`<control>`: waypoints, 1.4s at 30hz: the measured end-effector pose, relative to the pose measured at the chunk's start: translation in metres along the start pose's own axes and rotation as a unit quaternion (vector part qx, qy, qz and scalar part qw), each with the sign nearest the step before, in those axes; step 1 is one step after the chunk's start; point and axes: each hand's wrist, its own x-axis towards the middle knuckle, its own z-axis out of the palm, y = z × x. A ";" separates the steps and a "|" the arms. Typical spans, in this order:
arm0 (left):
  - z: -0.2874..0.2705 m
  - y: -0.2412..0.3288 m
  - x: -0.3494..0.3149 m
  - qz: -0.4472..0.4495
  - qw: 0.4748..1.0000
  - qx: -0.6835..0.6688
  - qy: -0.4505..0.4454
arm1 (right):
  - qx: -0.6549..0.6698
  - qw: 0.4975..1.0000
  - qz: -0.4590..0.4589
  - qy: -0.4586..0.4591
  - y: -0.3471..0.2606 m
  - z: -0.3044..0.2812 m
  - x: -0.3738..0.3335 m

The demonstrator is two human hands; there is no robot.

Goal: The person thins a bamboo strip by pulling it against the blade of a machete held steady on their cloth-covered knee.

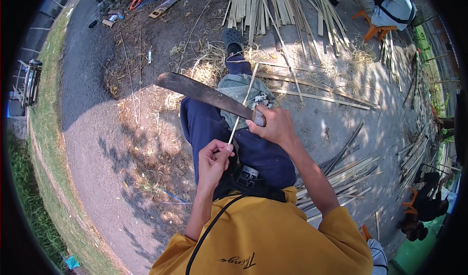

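Observation:
My right hand (276, 126) is wrapped round the handle of a machete (204, 93), whose dark, wide blade points to the left across my lap. Between thumb and fingers of my left hand (214, 162) is the near end of a thin pale bamboo strip (251, 86). The strip runs away from me past the blade near the handle; whether blade and strip touch, I cannot tell. Under them a greenish cloth (243, 92) lies over my leg in dark blue trousers.
Long bamboo strips (265, 7) are piled ahead, with more strips (346, 177) at right. Pale shavings (204, 70) litter the ground around my shoe (234, 41). Two handsaws (170, 3) lie far left. People sit on orange stools (375, 29) at the right.

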 end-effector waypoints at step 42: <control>0.012 0.009 0.022 0.048 0.995 0.079 0.037 | 0.054 0.998 0.018 -0.004 0.004 -0.001 -0.002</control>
